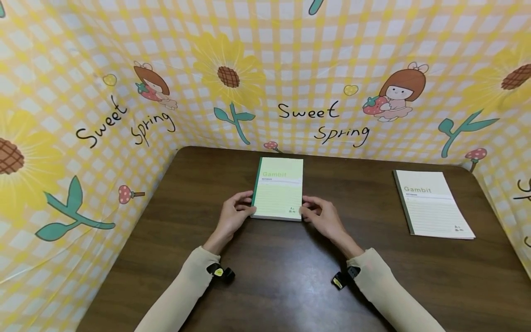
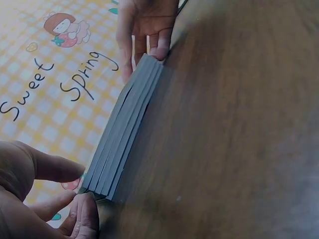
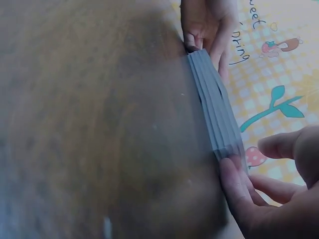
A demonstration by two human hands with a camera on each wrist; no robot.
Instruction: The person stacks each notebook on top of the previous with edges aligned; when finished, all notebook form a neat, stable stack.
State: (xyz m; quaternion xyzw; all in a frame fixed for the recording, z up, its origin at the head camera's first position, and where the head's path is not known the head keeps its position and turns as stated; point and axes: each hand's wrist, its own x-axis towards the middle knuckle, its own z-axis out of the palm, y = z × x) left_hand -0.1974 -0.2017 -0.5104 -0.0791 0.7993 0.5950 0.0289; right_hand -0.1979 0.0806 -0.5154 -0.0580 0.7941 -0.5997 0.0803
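Note:
A stack of several notebooks lies on the table, its top one a pale green "Gambit" notebook (image 1: 280, 196) with a green spine strip on the left. My left hand (image 1: 234, 214) holds the stack's spine side near the front corner. Opposite it, my right hand (image 1: 325, 216) holds the right side, thumb by the front corner. Both wrist views show the layered page edges (image 2: 124, 129) (image 3: 217, 107) between the two hands, with thin gaps between some notebooks. Fingertips of the left hand (image 2: 82, 214) and of the right hand (image 3: 234, 179) meet the ends of the stack.
Another "Gambit" notebook (image 1: 435, 205), white with a dark spine, lies on the right part of the brown wooden table (image 1: 282, 281). Yellow checked cloth (image 1: 298, 69) with flowers and cartoon figures hangs behind and on both sides. Each sleeve cuff carries a small black wrist device (image 1: 220, 272).

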